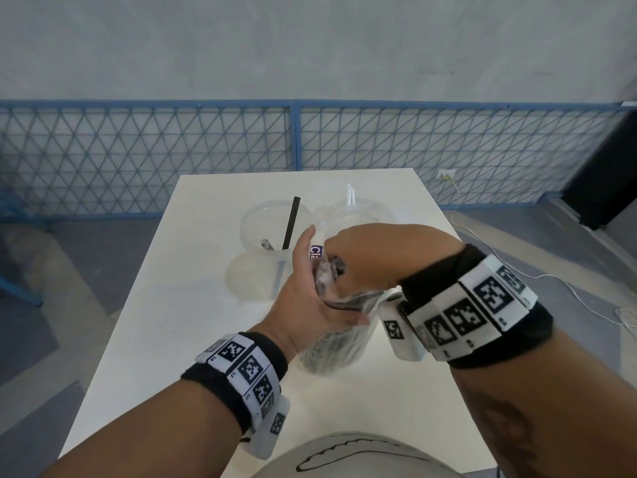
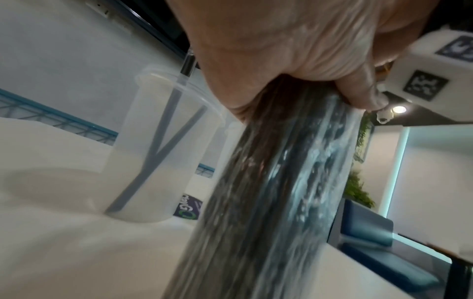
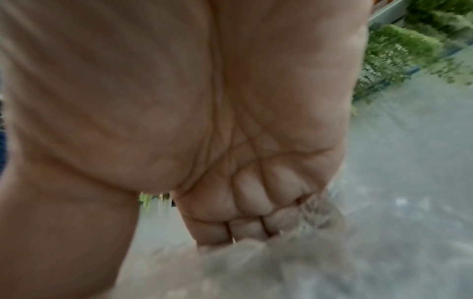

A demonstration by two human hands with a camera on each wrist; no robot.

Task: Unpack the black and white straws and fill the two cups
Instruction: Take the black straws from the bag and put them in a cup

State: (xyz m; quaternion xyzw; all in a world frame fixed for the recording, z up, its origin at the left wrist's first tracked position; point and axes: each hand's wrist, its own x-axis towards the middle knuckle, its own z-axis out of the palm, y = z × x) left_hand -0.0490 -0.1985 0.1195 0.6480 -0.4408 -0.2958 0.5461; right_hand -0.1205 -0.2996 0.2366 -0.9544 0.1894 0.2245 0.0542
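Note:
My left hand (image 1: 310, 298) grips a clear plastic pack of black straws (image 1: 331, 350) that stands upright over the white table (image 1: 165, 332). In the left wrist view the pack (image 2: 268, 182) runs down from my left hand (image 2: 294, 60). At the pack's top my right hand (image 1: 355, 260) has its fingers curled, and in the right wrist view my right hand (image 3: 243, 202) pinches crinkled plastic (image 3: 314, 214). Behind stand two clear cups. The left cup (image 1: 255, 215) (image 2: 158, 141) holds two black straws (image 1: 291, 224). White straws (image 1: 351, 194) poke from the right cup (image 1: 372, 212).
A purple printed label (image 1: 315, 251) (image 2: 189, 208) shows behind my hands, near the cups. A blue mesh fence (image 1: 296, 139) runs behind the table's far edge. White cables (image 1: 586, 305) lie on the floor to the right.

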